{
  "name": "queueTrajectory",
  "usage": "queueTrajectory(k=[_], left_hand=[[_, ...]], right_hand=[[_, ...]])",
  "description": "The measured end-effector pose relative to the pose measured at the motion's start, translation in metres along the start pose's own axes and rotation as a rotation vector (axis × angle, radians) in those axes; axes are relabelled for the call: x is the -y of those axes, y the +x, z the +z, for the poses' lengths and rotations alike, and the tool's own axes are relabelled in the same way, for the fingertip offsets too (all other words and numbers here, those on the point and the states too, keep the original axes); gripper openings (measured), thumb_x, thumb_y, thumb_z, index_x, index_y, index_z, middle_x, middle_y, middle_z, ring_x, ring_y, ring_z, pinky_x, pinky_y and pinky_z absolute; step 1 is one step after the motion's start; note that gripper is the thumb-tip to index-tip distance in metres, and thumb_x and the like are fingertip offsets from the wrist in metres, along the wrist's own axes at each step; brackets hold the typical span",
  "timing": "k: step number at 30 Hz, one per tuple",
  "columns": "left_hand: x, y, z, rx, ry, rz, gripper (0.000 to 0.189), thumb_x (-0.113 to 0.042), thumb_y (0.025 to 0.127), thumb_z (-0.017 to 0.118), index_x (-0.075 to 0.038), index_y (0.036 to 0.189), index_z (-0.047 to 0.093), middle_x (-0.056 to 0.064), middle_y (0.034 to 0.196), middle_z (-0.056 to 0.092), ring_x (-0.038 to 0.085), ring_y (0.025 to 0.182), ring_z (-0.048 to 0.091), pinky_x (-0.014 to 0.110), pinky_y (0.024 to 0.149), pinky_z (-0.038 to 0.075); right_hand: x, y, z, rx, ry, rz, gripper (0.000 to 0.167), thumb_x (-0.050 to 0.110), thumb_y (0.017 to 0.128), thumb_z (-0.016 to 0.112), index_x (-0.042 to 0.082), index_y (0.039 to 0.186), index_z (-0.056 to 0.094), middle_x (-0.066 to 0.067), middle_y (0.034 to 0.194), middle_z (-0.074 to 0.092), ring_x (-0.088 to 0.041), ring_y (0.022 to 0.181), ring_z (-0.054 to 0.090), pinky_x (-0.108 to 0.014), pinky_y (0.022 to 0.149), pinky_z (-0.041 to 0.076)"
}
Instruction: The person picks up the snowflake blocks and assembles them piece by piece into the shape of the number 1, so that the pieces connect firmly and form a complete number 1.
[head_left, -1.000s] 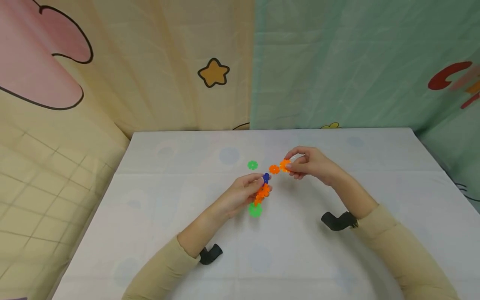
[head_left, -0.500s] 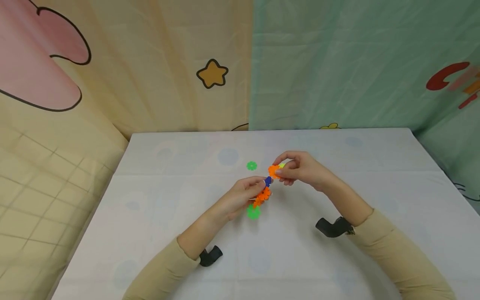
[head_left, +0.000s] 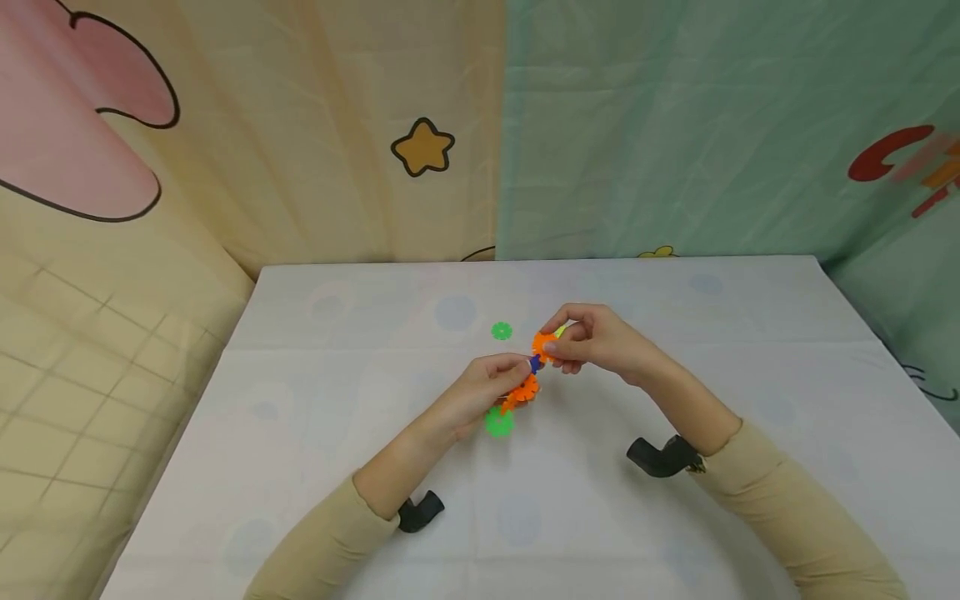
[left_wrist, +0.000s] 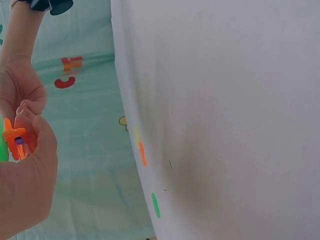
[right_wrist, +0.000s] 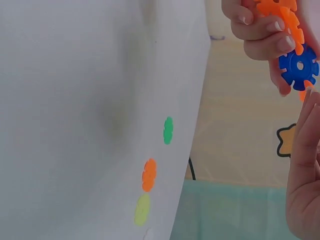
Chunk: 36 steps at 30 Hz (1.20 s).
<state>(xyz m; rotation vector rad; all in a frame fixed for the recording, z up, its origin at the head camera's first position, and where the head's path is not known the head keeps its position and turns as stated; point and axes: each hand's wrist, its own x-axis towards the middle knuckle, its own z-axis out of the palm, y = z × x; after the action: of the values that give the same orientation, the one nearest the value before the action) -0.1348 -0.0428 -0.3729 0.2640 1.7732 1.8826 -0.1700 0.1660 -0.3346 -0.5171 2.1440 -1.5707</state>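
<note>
My left hand [head_left: 476, 392] grips a chain of slotted flower-shaped plastic discs above the table. The chain has a green disc [head_left: 498, 422] at its near end, orange discs [head_left: 522, 390] in the middle and a blue disc [head_left: 535, 364] at its far end. Between thumb and fingers, my right hand [head_left: 600, 342] pinches a separate orange disc [head_left: 544, 345]. Its edge meets the rim of the blue disc [right_wrist: 300, 66], as the right wrist view shows from the side. Fingers of the left hand cover part of the chain.
Flat on the white-covered table [head_left: 360, 467] lie a green disc [right_wrist: 168, 130], an orange disc [right_wrist: 148, 175] and a yellow disc [right_wrist: 142, 210]. In the head view the loose orange one is hidden by the right hand's disc. Patterned curtains [head_left: 337, 125] hang behind.
The right hand has come left and slightly nearer with its orange disc, which now meets the blue disc. The left hand stays nearly in place; the chain's green end has swung slightly left.
</note>
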Motion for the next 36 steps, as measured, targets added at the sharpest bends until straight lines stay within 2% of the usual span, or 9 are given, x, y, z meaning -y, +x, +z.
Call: queueTrajectory(k=[4,7,11,14,19,23,29,33,36], left_hand=[[0.001,-0.001,0.000,-0.013,0.012,0.008,0.035,-0.019,0.098,0.049,0.006,0.123,0.055,-0.002,0.085,0.058,0.010,0.076,0.056,0.019,0.070,0.047],[0.003,-0.002,0.000,-0.022,0.002,0.022,0.034,-0.016,0.098,0.049,0.007,0.123,0.055,-0.003,0.083,0.056,0.009,0.074,0.054,0.018,0.068,0.045],[0.005,-0.002,0.000,-0.035,-0.010,0.041,0.033,-0.012,0.097,0.050,0.010,0.121,0.055,-0.004,0.079,0.056,0.009,0.070,0.051,0.017,0.063,0.043],[0.005,-0.003,-0.001,-0.043,-0.002,0.044,0.032,-0.010,0.097,0.051,0.010,0.121,0.055,-0.005,0.076,0.057,0.009,0.068,0.050,0.017,0.060,0.042],[0.003,-0.005,-0.002,-0.050,0.029,0.061,0.033,-0.011,0.096,0.052,0.010,0.121,0.056,-0.005,0.074,0.057,0.009,0.066,0.048,0.016,0.057,0.039],[0.001,-0.005,-0.002,-0.054,0.047,0.085,0.033,-0.013,0.097,0.051,0.011,0.118,0.057,-0.004,0.071,0.055,0.010,0.066,0.046,0.017,0.056,0.037],[0.000,-0.005,0.000,-0.062,-0.007,0.042,0.033,-0.009,0.096,0.051,0.009,0.123,0.055,-0.004,0.081,0.058,0.008,0.071,0.054,0.017,0.068,0.047],[0.000,-0.006,0.000,-0.037,-0.039,0.052,0.035,-0.012,0.096,0.052,0.007,0.126,0.053,-0.002,0.086,0.059,0.009,0.076,0.056,0.021,0.073,0.050],[0.000,-0.007,0.000,-0.011,-0.047,0.060,0.037,-0.014,0.096,0.052,0.006,0.127,0.051,0.006,0.094,0.062,0.011,0.079,0.059,0.024,0.076,0.052]], right_hand=[[-0.001,0.000,0.003,0.001,0.004,0.007,0.023,0.007,0.088,0.063,-0.006,0.105,0.054,-0.011,0.072,0.066,-0.020,0.060,0.060,-0.031,0.061,0.054],[-0.002,0.001,0.006,-0.004,0.015,0.010,0.023,0.006,0.089,0.063,-0.007,0.105,0.053,-0.013,0.071,0.065,-0.024,0.061,0.060,-0.030,0.060,0.053],[-0.005,0.003,0.009,-0.006,0.030,0.003,0.022,0.005,0.089,0.062,-0.008,0.104,0.053,-0.010,0.069,0.064,-0.024,0.060,0.058,-0.028,0.058,0.052],[-0.005,0.003,0.009,0.004,0.036,-0.001,0.021,0.004,0.089,0.062,-0.009,0.103,0.054,-0.008,0.068,0.064,-0.019,0.059,0.057,-0.027,0.057,0.051],[0.000,0.005,0.010,0.026,0.054,-0.008,0.019,0.000,0.088,0.061,-0.010,0.102,0.053,-0.007,0.068,0.063,-0.018,0.058,0.057,-0.028,0.056,0.051],[0.002,0.005,0.011,0.013,0.070,0.005,0.019,0.000,0.087,0.061,-0.009,0.102,0.053,-0.006,0.067,0.063,-0.017,0.057,0.057,-0.028,0.057,0.051],[0.003,0.004,0.015,-0.003,0.069,0.006,0.022,0.001,0.088,0.061,-0.010,0.105,0.053,-0.006,0.069,0.064,-0.019,0.060,0.059,-0.029,0.060,0.052],[0.004,0.002,0.014,-0.013,0.089,-0.001,0.025,-0.001,0.089,0.058,-0.013,0.111,0.053,-0.012,0.075,0.067,-0.018,0.061,0.061,-0.029,0.063,0.054],[0.005,0.001,0.012,-0.001,0.107,-0.007,0.030,-0.002,0.090,0.057,-0.014,0.117,0.052,-0.014,0.079,0.067,-0.018,0.063,0.063,-0.030,0.066,0.055]])
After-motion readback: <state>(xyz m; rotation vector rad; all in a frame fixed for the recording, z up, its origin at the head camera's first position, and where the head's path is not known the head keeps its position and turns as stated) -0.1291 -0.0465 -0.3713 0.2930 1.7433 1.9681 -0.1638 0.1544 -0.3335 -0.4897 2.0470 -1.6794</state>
